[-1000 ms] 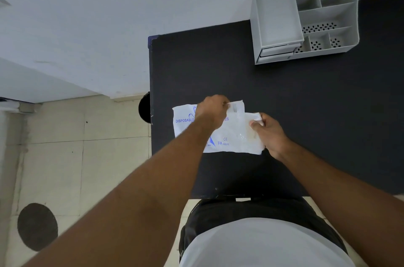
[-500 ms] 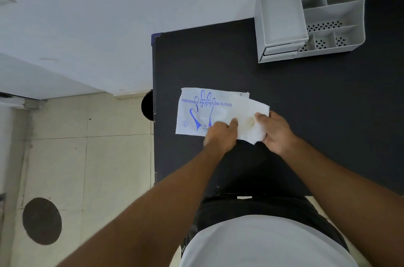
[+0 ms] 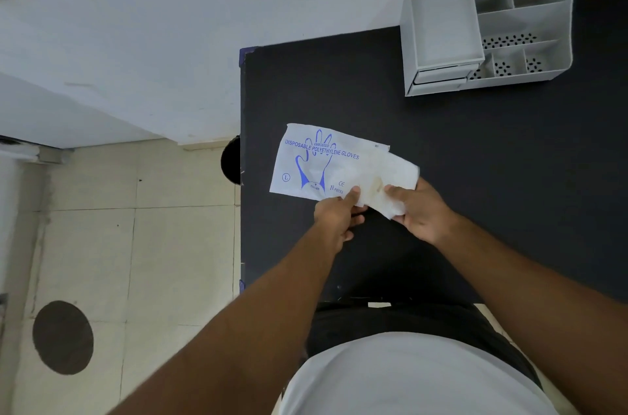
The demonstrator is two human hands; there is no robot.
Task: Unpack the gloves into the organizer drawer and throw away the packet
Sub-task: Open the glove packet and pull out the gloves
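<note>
A white packet [image 3: 323,163] printed in blue with a glove outline and "disposable polyethylene gloves" is held just above the black table [image 3: 475,159]. My left hand [image 3: 334,216] pinches its near edge. A translucent wad of gloves [image 3: 390,187] sticks out of the packet's right end, and my right hand [image 3: 419,210] grips that wad. The grey organizer [image 3: 489,23] stands at the table's far right against the wall, its drawer [image 3: 438,74] at the front left pulled out slightly.
The table's left edge [image 3: 242,176] drops to a tiled floor. A dark round object [image 3: 231,159] shows just beside that edge, and a dark round patch [image 3: 63,336] lies on the floor at lower left. A white wall runs behind the table.
My left hand moved from the packet's top to its near edge, uncovering the print. The glove wad has come further out to the right in my right hand.
</note>
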